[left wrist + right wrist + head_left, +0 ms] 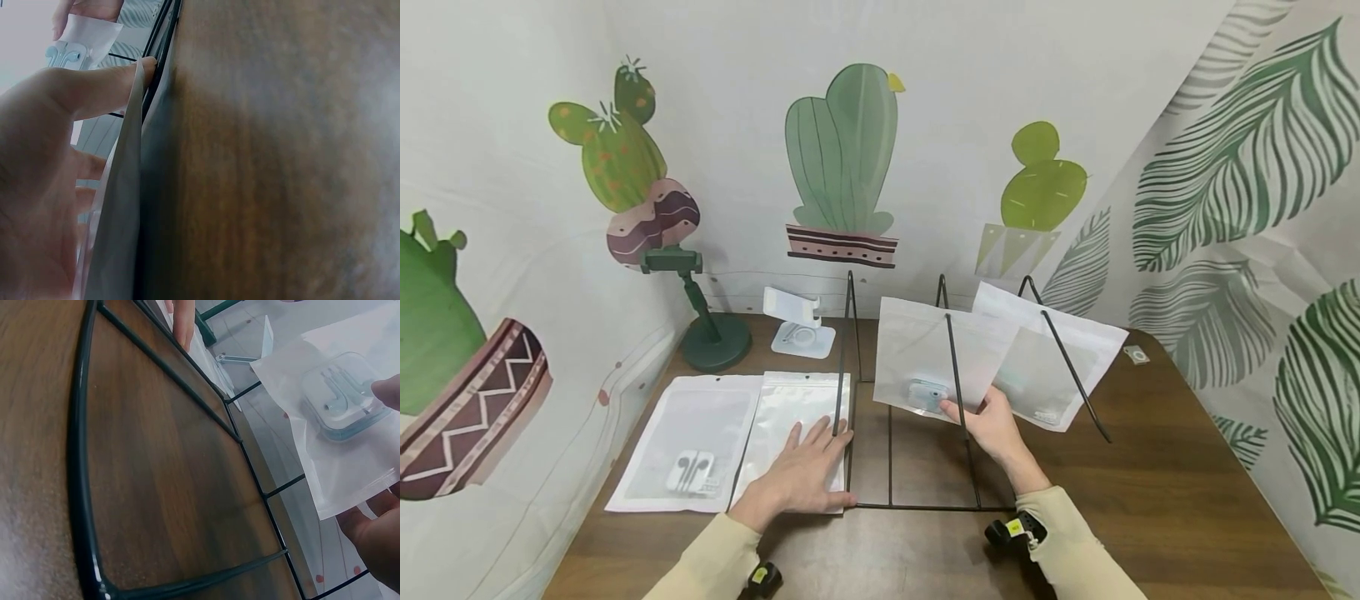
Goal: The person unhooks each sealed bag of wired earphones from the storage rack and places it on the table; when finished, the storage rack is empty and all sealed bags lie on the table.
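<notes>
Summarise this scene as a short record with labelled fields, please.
Left hand: rests on a flat white plastic pouch
Right hand: pinches a translucent white plastic pouch hanging on the middle prong of a dark wire rack
Inside that pouch: clear rounded-square earphone case
Right prong: another translucent white plastic pouch
Far left: white plastic pouch with earphones, on the brown wooden table
Behind: dark green round-based stand; white tabletop stand

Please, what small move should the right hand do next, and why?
Probably the right hand should let go of its bag: the middle rod appears to pass through the bag near its top edge, so it may hang unaided.
</notes>
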Demonstrator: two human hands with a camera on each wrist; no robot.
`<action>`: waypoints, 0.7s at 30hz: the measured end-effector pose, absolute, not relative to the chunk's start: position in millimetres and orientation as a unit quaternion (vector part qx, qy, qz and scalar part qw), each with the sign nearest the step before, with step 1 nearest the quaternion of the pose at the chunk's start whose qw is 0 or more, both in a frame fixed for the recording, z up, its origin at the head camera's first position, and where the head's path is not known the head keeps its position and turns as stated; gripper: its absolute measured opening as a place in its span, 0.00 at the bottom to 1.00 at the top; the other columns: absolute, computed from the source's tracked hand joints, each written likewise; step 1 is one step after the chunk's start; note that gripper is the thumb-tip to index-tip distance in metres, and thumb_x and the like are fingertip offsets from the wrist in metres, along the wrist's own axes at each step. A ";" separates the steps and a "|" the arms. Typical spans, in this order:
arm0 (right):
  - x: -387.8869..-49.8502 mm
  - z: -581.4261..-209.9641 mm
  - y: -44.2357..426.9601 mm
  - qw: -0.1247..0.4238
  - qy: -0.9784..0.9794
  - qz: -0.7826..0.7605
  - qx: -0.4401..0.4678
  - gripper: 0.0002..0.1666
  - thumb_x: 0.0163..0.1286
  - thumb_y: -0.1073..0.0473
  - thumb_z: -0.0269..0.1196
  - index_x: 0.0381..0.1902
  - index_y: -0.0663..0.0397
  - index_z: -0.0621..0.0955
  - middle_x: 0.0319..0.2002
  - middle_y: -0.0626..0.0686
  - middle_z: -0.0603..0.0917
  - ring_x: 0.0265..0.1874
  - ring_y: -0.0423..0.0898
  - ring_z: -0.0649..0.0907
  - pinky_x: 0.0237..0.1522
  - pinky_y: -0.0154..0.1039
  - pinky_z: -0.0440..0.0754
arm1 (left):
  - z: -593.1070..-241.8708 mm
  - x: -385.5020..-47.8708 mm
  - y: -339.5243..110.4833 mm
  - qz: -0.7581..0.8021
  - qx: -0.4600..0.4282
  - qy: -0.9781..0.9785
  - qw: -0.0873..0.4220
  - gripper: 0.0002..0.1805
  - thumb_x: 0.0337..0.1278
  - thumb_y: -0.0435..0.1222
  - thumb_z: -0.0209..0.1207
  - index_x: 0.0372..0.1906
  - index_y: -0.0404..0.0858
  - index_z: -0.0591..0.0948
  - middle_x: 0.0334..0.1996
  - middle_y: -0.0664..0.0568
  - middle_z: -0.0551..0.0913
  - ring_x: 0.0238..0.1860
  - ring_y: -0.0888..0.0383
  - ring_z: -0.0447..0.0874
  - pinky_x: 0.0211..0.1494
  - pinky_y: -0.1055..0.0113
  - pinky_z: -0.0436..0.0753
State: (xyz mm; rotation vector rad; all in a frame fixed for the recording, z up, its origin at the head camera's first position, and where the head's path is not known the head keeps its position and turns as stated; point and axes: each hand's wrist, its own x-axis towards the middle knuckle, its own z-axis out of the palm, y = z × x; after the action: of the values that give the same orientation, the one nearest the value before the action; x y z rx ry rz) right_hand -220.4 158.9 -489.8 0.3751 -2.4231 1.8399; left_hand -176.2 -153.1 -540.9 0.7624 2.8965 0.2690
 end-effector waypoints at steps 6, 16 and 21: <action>-229.1 -509.4 166.2 0.042 -0.799 0.590 0.112 0.17 0.60 0.61 0.71 0.44 0.61 0.80 0.41 0.55 0.85 0.37 0.37 0.82 0.37 0.30 0.80 | -539.7 -176.1 -152.4 0.089 0.253 0.961 0.067 0.56 0.44 0.70 0.59 0.75 0.42 0.60 0.76 0.46 0.56 0.77 0.43 0.49 0.73 0.33 0.48; -218.1 -495.0 167.3 0.043 -0.799 0.584 0.135 0.13 0.60 0.65 0.70 0.40 0.64 0.79 0.37 0.57 0.84 0.33 0.36 0.80 0.34 0.32 0.80 | -540.5 -176.0 -152.2 0.088 0.255 0.960 0.071 0.56 0.45 0.70 0.58 0.75 0.42 0.60 0.76 0.45 0.56 0.77 0.42 0.49 0.73 0.33 0.48; -209.7 -479.7 165.1 0.046 -0.806 0.574 0.139 0.12 0.60 0.66 0.69 0.40 0.66 0.79 0.35 0.59 0.84 0.32 0.35 0.79 0.35 0.32 0.80 | -541.3 -176.7 -153.2 0.086 0.256 0.961 0.067 0.56 0.45 0.70 0.58 0.75 0.42 0.59 0.76 0.46 0.55 0.77 0.43 0.49 0.73 0.33 0.48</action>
State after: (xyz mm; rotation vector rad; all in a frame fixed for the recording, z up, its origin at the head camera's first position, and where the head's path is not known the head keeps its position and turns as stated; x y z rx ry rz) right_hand -209.7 165.1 -479.7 0.4238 -2.4600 1.7531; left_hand -176.7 -153.2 -541.3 0.7709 2.8950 0.2590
